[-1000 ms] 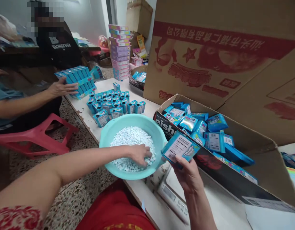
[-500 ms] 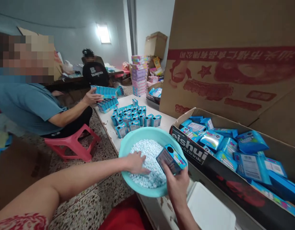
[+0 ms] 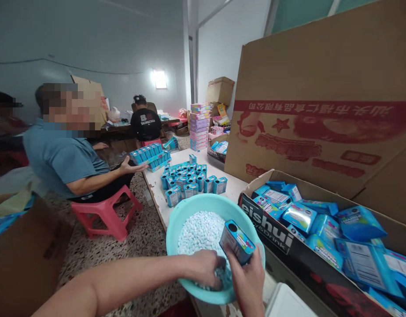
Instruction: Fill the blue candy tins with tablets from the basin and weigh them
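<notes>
A turquoise basin (image 3: 176, 220) full of small white and pale-blue candies (image 3: 201, 231) stands at the table's edge in front of me. My left hand (image 3: 209, 266) is down among the candies, fingers curled around some of them and partly hidden. Over the basin's right side, my right hand (image 3: 247, 277) grips a small blue carton (image 3: 238, 241). The carton is tilted, its top with a dark round hole turned up. Just behind the basin, several similar blue cartons (image 3: 190, 191) stand close together on the white table (image 3: 234, 188).
On the right lies a long open box (image 3: 267, 224) of blue packets (image 3: 299, 218), with a large cardboard sheet (image 3: 315, 75) behind it. A white lid-like object (image 3: 289, 304) sits at the bottom. Left, a co-worker (image 3: 69, 154) on a red stool (image 3: 105, 213) reaches toward a carton tray (image 3: 150, 154).
My left hand has gone from lying spread over the candies to curling down into them, closer to the carton. My view has shifted up and left. The co-worker's hand has opened beneath the tray.
</notes>
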Tool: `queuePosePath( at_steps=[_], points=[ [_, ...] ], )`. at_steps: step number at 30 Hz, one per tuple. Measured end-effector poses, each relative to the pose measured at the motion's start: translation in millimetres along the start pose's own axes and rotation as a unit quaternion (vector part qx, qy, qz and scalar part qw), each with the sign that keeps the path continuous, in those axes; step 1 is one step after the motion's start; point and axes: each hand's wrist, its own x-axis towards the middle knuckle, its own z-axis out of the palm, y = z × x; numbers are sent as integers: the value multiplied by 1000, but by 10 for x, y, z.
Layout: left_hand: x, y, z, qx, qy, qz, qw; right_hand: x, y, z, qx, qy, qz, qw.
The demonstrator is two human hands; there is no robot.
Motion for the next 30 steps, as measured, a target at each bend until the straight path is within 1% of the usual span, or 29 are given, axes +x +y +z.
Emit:
queuePosePath(
  at_steps=[2,4,5,6,7,8,9,11,13,14,17,19,21,23,26,28,30],
  points=[
    [18,-34,7,4,11,16,1000,-18,-14,1,-6,-10,10,1000],
    [18,-81,-18,-9,36,16,999,-39,-27,7,-10,-13,19,1000],
    [12,-107,-43,-36,57,10,998,-49,-33,10,-11,-13,22,1000],
    [1,-133,-73,-96,86,-3,992,-58,-39,13,-12,-11,26,1000],
    [-12,-159,-105,-180,117,-20,976,-63,-45,15,-10,-6,30,999],
    [-28,-181,-137,-272,147,-39,950,-64,-51,15,-7,2,35,999],
    [-44,-201,-165,-359,170,-57,916,-59,-57,13,1,11,38,999],
    [-76,-227,-214,-484,189,-88,850,-31,-71,2,29,18,41,999],
    [-104,-236,-259,-554,188,-107,804,24,-90,-20,63,8,49,997],
    [-117,-236,-285,-595,188,-112,773,58,-102,-35,78,0,55,995],
    [-139,-222,-376,-718,198,-108,659,163,-145,-82,101,-18,75,992],
    [-136,-207,-433,-779,212,-98,582,205,-171,-99,107,-20,77,991],
    [-122,-189,-471,-820,221,-99,519,215,-179,-94,110,-18,72,991],
    [-109,-167,-493,-846,219,-104,475,198,-160,-68,114,-18,63,991],
    [-108,-131,-511,-869,224,-89,432,158,-90,-13,112,-19,56,992],
    [-109,-110,-512,-880,227,-89,409,142,-37,16,99,-18,55,993],
    [-98,-95,-497,-886,220,-104,395,137,3,32,86,-14,50,995]
  ],
)
